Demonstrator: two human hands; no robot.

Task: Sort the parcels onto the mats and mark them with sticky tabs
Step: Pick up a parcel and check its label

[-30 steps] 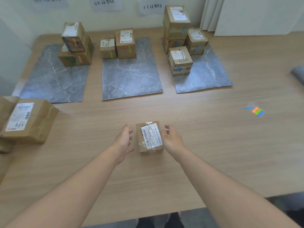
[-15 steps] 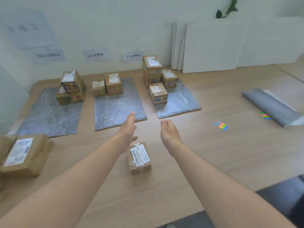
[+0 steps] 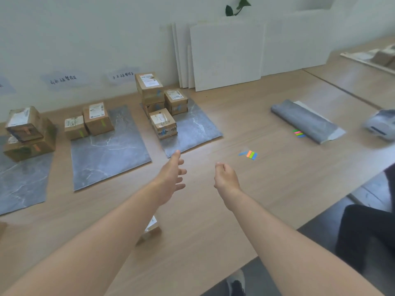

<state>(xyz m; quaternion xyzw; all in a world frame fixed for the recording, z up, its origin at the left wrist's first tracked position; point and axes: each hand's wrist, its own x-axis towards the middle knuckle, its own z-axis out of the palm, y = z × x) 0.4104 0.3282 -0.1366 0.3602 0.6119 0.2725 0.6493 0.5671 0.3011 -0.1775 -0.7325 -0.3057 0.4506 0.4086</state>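
Both forearms extend forward over the wooden worktop (image 3: 213,221), well above its near edge. The left hand (image 3: 171,180) is held on edge, palm turned toward the right hand, with the fingers straight and slightly spread and the thumb uppermost; it holds nothing and touches nothing. The right hand (image 3: 225,178) is presented back-up with the fingers loosely curled under; nothing shows in its grasp. The two hands are apart, level with each other, at mid-worktop just in front of the right mat (image 3: 198,127). The small parcel (image 3: 152,228) lies on the worktop toward the near edge, below the left forearm, which hides most of it – only a corner with clear tape and part of a white label is visible. The sticky tabs (image 3: 249,154), a fan of blue, orange and green strips, lie flat on the worktop ahead and to the right of the right hand, apart from it. Three grey marbled mats lie along the far edge: the left mat (image 3: 19,178) carries a stack of cartons, the middle mat (image 3: 109,150) carries two cartons side by side at its far end, and the right mat carries a cluster of cartons, one stacked. A rolled mat (image 3: 307,122) lies toward the right edge, with a second set of tabs (image 3: 298,133) just beside it.
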